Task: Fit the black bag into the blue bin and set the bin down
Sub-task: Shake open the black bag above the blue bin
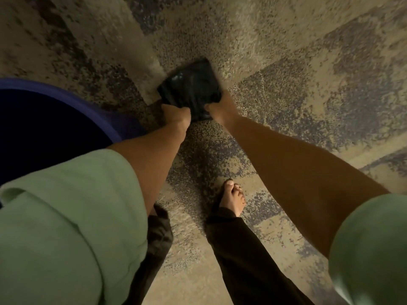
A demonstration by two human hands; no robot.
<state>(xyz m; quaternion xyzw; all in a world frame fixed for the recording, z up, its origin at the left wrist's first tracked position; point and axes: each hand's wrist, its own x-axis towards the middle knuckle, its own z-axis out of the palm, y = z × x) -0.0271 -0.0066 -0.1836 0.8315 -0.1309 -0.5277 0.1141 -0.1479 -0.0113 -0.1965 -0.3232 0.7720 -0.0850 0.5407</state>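
A folded black plastic bag (190, 85) hangs in front of me above the carpet, near the middle of the view. My left hand (175, 114) grips its lower left edge and my right hand (221, 106) grips its lower right edge. The blue bin (72, 102) stands at the left edge of the view, its round rim facing up and its inside dark. The bag is to the right of the bin and apart from it.
Patterned beige and grey carpet (308, 73) covers the whole floor. My bare right foot (233, 200) stands below the bag, with dark trouser legs near the bottom. Green sleeves fill the lower corners.
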